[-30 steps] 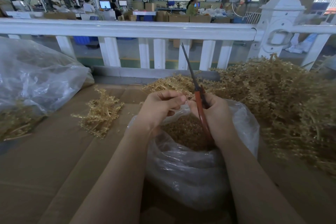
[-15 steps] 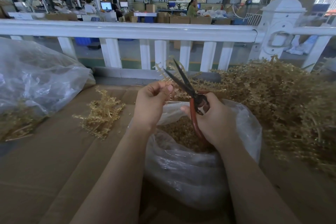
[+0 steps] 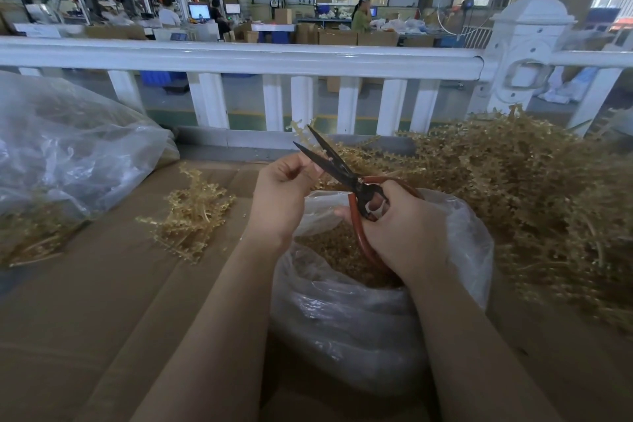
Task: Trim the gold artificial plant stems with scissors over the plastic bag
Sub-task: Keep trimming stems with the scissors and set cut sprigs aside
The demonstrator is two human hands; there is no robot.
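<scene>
Scissors [image 3: 346,175], raised a second ago, are now gaping beside the left hand [image 3: 284,195] pinching a half-hidden stem; right hand [image 3: 400,229] is gripping handles above the plastic bag [image 3: 359,325].

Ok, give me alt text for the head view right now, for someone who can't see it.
The right hand holds open scissors over a clear bag of gold trimmings, while the left hand pinches a gold stem at the blades. A large gold stem pile lies right of the bag, a small bunch left.

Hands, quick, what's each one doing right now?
Left hand: pinching a thin gold artificial plant stem.
Right hand: gripping the red-handled black scissors, blades open.
</scene>
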